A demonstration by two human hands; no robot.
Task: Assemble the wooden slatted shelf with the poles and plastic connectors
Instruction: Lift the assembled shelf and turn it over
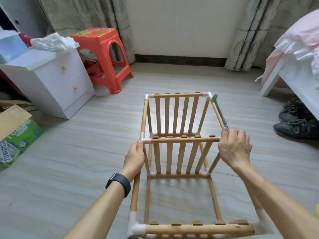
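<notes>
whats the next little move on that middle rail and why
Probably push the middle rail rightward to seat its right end. The left hand holds its white connector, but the right end looks like bare wood where the right hand grips the side pole, a green tool alongside it.

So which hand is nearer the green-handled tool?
Right. The right hand holds the green-handled tool by its near end; the left hand grips the white connector across the shelf.
</notes>
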